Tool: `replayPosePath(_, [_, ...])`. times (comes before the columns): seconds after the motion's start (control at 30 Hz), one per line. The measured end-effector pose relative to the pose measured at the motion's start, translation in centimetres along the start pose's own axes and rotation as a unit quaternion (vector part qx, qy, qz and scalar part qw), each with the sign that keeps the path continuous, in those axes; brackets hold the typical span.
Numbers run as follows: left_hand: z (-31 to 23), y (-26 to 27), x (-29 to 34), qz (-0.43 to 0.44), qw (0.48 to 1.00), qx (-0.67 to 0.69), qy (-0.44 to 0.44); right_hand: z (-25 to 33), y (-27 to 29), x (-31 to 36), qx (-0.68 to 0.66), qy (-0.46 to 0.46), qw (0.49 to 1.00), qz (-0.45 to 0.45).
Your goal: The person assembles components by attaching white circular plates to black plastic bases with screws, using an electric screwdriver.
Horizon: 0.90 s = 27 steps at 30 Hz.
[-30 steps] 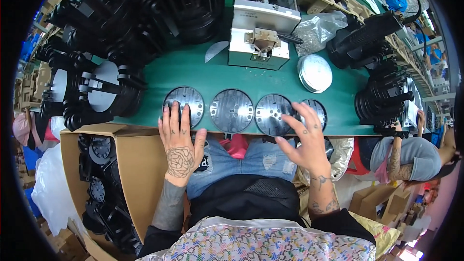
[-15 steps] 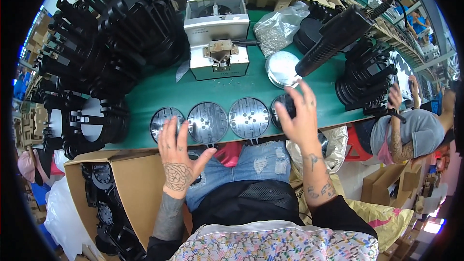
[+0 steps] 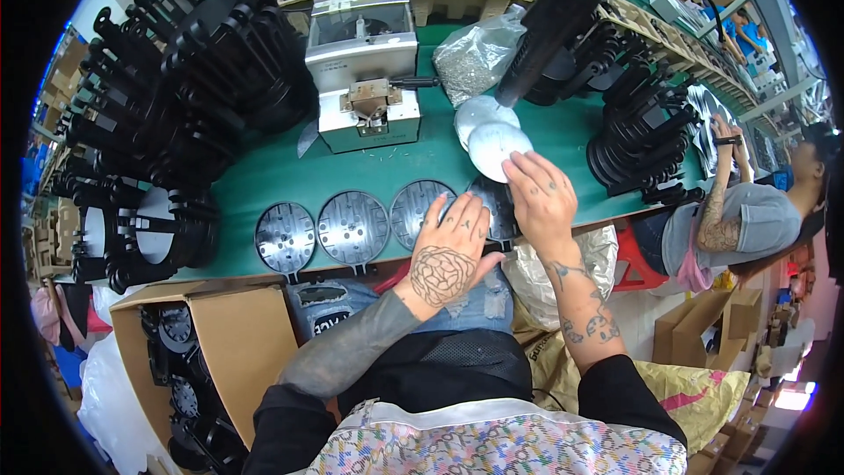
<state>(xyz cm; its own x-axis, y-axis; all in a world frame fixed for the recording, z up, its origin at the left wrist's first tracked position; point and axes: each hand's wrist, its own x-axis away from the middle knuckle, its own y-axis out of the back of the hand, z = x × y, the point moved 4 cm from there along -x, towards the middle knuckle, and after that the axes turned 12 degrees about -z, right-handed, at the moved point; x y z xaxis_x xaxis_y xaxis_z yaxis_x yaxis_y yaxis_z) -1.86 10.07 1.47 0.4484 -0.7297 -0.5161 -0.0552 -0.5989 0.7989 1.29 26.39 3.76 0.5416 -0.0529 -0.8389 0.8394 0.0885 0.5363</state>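
Observation:
A round silvery-white disc (image 3: pixel 495 148) is gripped at its near right edge by my right hand (image 3: pixel 541 202). It overlaps a stack of similar discs (image 3: pixel 479 110) on the bench. My left hand (image 3: pixel 450 255) is open, fingers stretched over the near edge of a round black plastic part (image 3: pixel 418 204); whether it touches is unclear. To the left lie two more round black parts, one (image 3: pixel 353 227) and another (image 3: pixel 285 236), each with a small tab toward me. Between my hands a further black part (image 3: pixel 498 207) is partly hidden.
A black electric screwdriver (image 3: pixel 547 40) hangs over the discs. Behind stand a screw feeder (image 3: pixel 369 79) and a bag of screws (image 3: pixel 475 62). Black parts (image 3: pixel 255 53) pile high at left, others (image 3: pixel 642 136) at right. A cardboard box (image 3: pixel 242 343) sits below; a co-worker (image 3: pixel 756 211) is at right.
My right hand has taken hold of a disc and shifted it toward me off the stack. My left hand has moved right, from the leftmost black part to the third one.

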Motion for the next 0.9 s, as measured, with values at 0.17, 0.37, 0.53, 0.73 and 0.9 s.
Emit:
replayPosePath(0.17, [-0.2,0.8,0.3,-0.099,0.991,0.042,0.085,2.0,4.6,1.7,-0.021,-0.031,0.999,0.014])
replayPosePath(0.37, [-0.7,-0.5,0.2,0.001,0.998,-0.015,0.054,2.6,4.7,3.9,-0.071,-0.108,0.975,0.182])
replayPosePath(0.53, [-0.9,-0.7,0.2,0.031,0.998,-0.021,0.058,2.8,3.9,4.9,-0.069,-0.144,0.964,0.214])
replayPosePath(0.73, [-0.8,-1.2,0.4,0.038,0.998,-0.001,0.059,2.9,3.7,5.3,-0.067,-0.150,0.963,0.212])
replayPosePath(0.9, [-1.6,-1.6,0.4,0.019,0.998,-0.020,0.054,1.3,3.2,4.9,-0.091,-0.158,0.959,0.218])
